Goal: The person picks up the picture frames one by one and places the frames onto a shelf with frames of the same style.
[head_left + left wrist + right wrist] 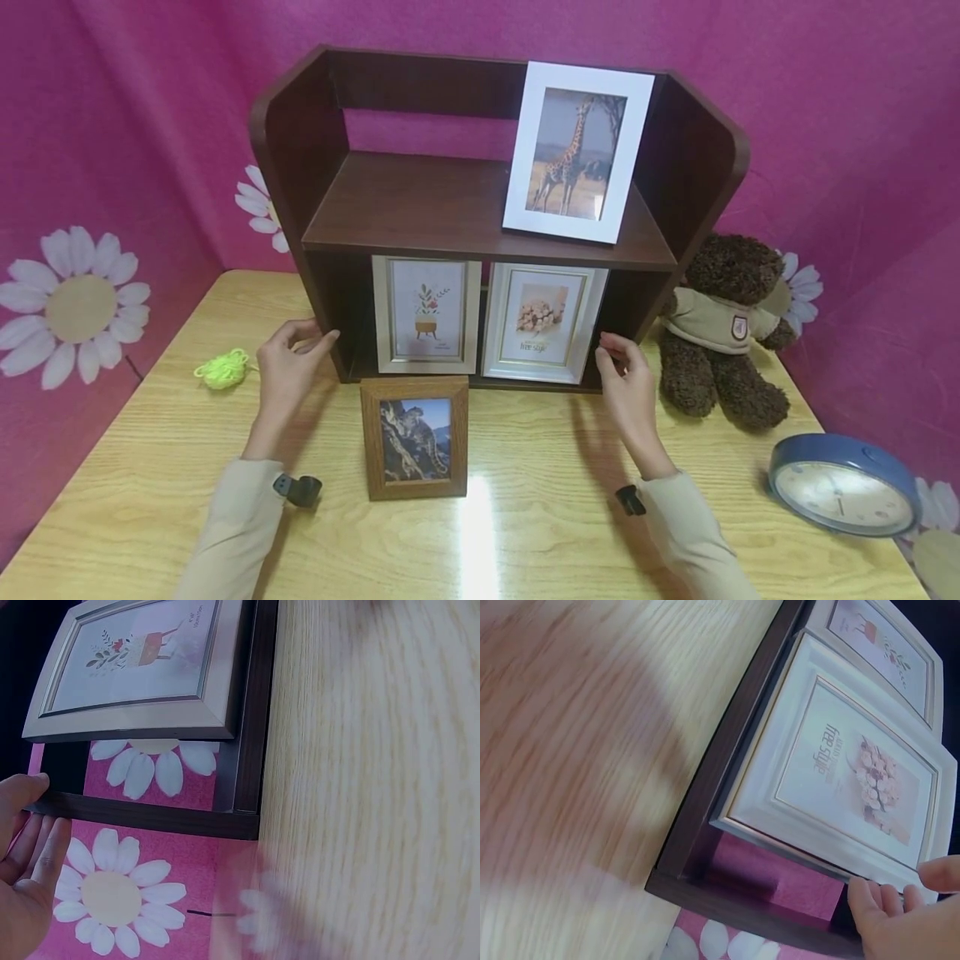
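Note:
My left hand (pixel 288 367) pinches the left side panel of a dark brown two-tier shelf (pixel 420 196), its thumb inside and fingers outside in the left wrist view. In the lower tier, a cream photo frame (pixel 381 321) with a potted-plant print stands upright beside a white photo frame (pixel 491 333) marked "free style". My right hand (pixel 628 387) is at the white frame's right edge, thumb over the front and fingers at the side in the right wrist view. On the upper tier leans a white giraffe photo frame (pixel 517 167). A wooden photo frame (pixel 459 442) with a leopard picture stands before the shelf.
Neon yellow yarn (pixel 222 369) lies on the wooden table (pixel 540 500) at left. A brown teddy bear (pixel 720 325) in a beige shirt sits right of the shelf, with a blue clock (pixel 843 487) nearer me. Pink floral cloth (pixel 150 108) hangs behind.

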Demonstrator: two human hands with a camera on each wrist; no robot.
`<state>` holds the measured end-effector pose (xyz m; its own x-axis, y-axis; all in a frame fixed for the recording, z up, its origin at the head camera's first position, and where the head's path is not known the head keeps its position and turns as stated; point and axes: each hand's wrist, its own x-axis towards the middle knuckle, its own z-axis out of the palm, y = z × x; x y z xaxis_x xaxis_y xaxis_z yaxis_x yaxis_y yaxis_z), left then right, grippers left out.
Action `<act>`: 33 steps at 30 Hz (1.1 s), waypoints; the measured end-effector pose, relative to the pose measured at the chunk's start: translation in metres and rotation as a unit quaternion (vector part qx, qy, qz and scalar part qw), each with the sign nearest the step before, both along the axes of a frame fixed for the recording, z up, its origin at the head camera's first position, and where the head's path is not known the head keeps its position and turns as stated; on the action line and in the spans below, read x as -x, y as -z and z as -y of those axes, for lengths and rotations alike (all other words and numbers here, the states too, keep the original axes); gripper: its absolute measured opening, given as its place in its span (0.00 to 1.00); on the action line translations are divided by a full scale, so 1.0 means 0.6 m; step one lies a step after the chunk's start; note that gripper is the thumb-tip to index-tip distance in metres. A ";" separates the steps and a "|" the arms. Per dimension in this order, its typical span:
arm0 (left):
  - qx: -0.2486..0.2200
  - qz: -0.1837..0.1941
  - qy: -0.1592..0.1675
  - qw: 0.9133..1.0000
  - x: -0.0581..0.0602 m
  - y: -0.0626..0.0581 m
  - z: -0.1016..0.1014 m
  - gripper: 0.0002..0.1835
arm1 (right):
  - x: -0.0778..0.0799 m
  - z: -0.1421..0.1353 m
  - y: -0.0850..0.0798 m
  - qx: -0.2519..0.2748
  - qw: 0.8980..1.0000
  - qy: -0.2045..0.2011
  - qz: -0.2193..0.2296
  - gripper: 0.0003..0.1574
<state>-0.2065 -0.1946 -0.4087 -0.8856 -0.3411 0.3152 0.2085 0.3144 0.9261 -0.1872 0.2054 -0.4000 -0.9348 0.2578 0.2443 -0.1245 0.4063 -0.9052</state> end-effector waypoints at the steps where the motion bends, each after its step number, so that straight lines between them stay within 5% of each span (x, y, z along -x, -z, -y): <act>1: 0.002 -0.002 0.001 1.000 0.000 0.000 0.000 0.14 | -0.001 -0.001 -0.001 0.001 1.000 0.003 -0.003 0.18; 19: 0.049 -0.033 -0.008 0.998 -0.019 0.005 -0.002 0.14 | -0.008 -0.037 -0.011 -0.021 0.997 0.060 -0.041 0.10; 26: 0.044 -0.043 -0.005 0.998 -0.050 0.004 -0.001 0.13 | -0.005 -0.053 -0.015 -0.049 0.993 0.091 -0.050 0.09; 33: 0.077 -0.024 0.042 0.996 -0.092 0.010 -0.002 0.15 | -0.001 -0.062 -0.017 -0.042 0.991 0.111 -0.061 0.14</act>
<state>-0.1512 -0.1937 -0.4147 -0.8915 -0.2110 0.4008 0.2828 0.4319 0.8564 -0.1864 0.2428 -0.3896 -0.8191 0.4288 0.3810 -0.1297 0.5086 -0.8512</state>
